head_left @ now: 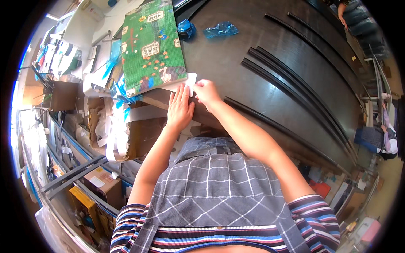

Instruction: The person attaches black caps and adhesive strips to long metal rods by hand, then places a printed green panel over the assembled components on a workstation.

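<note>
My left hand point(180, 107) lies flat, fingers together, pressing on a white strip of paper point(190, 81) at the near edge of a dark wooden panel point(261, 71). My right hand point(206, 92) pinches the same white strip just to the right of the left hand. A flat green printed package point(152, 44) lies on the panel right behind the hands, its near corner touching the white strip.
Long black strips point(291, 90) lie across the dark panel on the right. Two crumpled blue wrappers point(219, 30) sit at the far side. A cardboard box with white paper strips point(114, 130) stands to my left. Another person point(382, 137) is at the far right.
</note>
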A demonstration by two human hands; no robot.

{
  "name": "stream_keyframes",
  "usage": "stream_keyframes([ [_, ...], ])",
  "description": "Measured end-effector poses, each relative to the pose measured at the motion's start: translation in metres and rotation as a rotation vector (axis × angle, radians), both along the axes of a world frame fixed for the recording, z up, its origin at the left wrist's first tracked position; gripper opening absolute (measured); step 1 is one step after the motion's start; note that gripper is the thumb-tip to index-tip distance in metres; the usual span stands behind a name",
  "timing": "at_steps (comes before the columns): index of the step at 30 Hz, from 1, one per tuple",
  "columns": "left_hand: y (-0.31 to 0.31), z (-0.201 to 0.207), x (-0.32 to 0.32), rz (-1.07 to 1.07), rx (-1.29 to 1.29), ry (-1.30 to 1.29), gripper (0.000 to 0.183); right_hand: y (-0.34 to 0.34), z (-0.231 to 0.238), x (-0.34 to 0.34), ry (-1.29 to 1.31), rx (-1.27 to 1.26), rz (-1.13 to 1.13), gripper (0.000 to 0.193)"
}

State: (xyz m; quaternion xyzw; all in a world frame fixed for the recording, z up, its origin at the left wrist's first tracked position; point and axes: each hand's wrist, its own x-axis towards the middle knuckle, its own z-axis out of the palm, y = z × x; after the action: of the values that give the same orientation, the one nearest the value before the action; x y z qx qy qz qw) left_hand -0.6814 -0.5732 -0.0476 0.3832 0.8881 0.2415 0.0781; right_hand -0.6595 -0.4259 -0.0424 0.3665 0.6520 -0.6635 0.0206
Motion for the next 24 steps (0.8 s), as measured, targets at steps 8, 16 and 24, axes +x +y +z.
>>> stream_keyframes([
  [8, -0.011, 0.039, 0.016, -0.014, 0.345, 0.155, 0.060, 0.039, 0.048, 0.093, 0.178, 0.295, 0.058, 0.027],
  [16, 0.048, 0.047, 0.094, -0.723, 0.259, -0.132, 0.056, 0.081, 0.038, 0.295, -0.265, 0.386, -0.152, 0.028],
  [24, 0.093, 0.012, 0.142, -1.059, 0.012, 0.027, 0.068, 0.086, 0.040, 0.303, -0.371, 0.960, -0.207, 0.023],
])
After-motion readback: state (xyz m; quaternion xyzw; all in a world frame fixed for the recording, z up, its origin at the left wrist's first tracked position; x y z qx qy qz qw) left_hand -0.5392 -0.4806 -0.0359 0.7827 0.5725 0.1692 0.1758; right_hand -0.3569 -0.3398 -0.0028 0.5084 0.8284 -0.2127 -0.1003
